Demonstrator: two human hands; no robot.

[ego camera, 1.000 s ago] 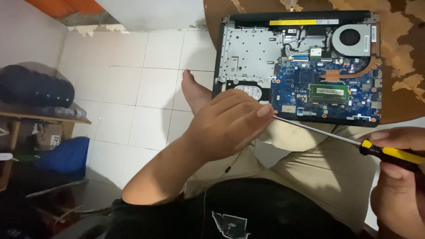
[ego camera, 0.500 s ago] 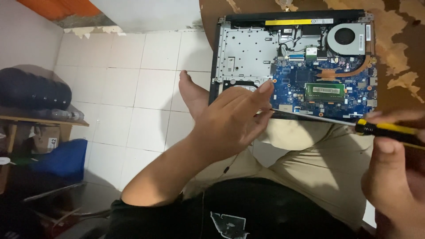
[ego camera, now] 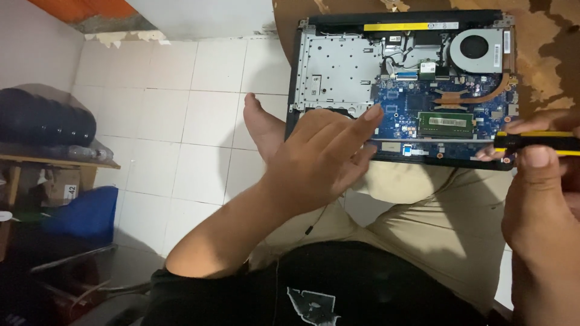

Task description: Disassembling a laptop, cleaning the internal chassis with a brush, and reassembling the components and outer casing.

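— On the lap, resting across both thighs, what is sitting there?

— An opened laptop (ego camera: 402, 90) is lying face down with its bottom cover off, so the blue circuit board (ego camera: 441, 111), the round fan (ego camera: 477, 48) and the copper heat pipe (ego camera: 483, 93) are showing. Its far edge is leaning on a worn brown table (ego camera: 544, 78).

— What are the 2 hands doing?

— The left hand (ego camera: 320, 163) is hovering over the near left corner of the board, fingers loose and spread, index finger pointing at the board's left edge and gripping nothing. The right hand (ego camera: 538, 181) is clenching the yellow and black handle of a screwdriver (ego camera: 538, 142) at the laptop's near right edge; the tip is hidden, so I cannot tell what it is touching.

— How should this be handled well?

— I am judging that the laptop is sitting loosely on the knees, so steadying it by the metal frame (ego camera: 335, 72) rather than the board would be safer. Keeping the driver upright and seated fully would probably be sparing the screw heads. Bare fingers are better kept off the green memory stick (ego camera: 446, 124).
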